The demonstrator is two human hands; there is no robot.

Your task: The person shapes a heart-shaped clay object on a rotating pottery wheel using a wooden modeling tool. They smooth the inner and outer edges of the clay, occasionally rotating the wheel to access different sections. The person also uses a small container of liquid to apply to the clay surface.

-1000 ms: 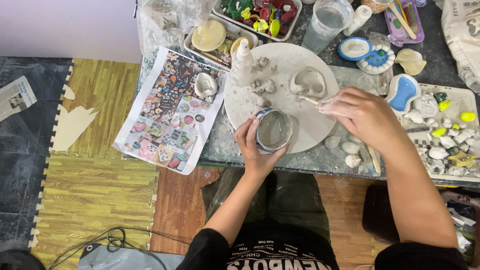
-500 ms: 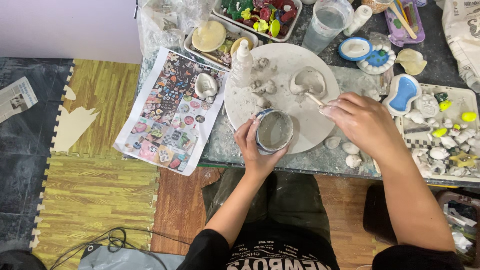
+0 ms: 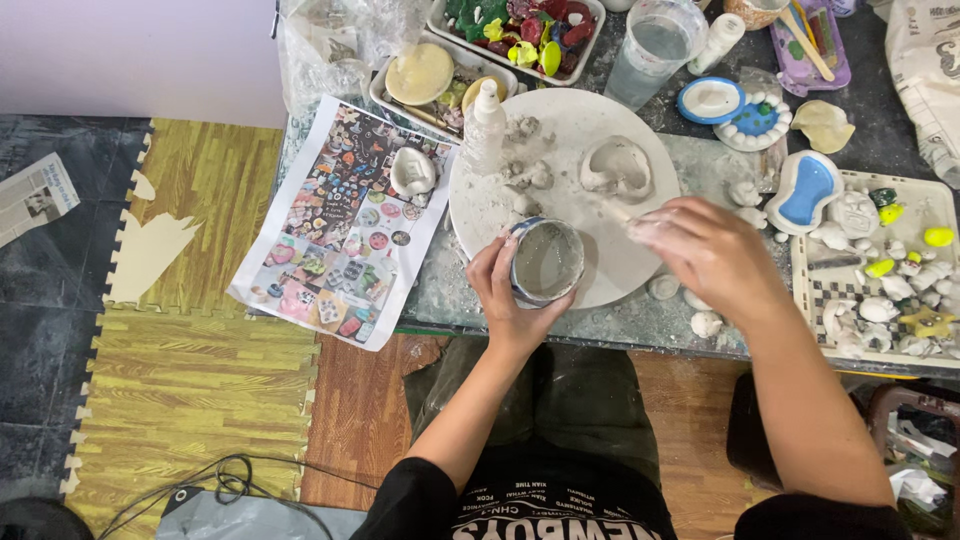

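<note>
We hold a small round cup with a blue-patterned outside and grey, clay-smeared inside [image 3: 546, 262] at the near edge of a large round white work board [image 3: 600, 110], our left hand [image 3: 508, 290] wrapped around its left and lower side, fingers closed on the wall. Our right hand [image 3: 712, 252], dusted white, is closed around a thin pale stick [image 3: 612, 207] whose tip points toward a hollow white clay shell form [image 3: 617, 168] lying on the board just beyond the cup. Small white clay lumps [image 3: 527, 178] sit scattered on the board's left part, and a white squeeze bottle [image 3: 486, 125] stands at its left rim. Left of the board on the bench [image 3: 450, 290] lies a printed sheet of colourful small pictures [image 3: 340, 240], with a white clay piece [image 3: 411, 171] resting on its upper corner. Beyond the board we see a clear plastic cup of cloudy water [image 3: 655, 50] and a tray of red, green and yellow painted pieces [image 3: 520, 28]. To the right stand a blue-filled shell-shaped dish [image 3: 808, 190] and a white tray of small white and yellow figures [image 3: 880, 270].
</note>
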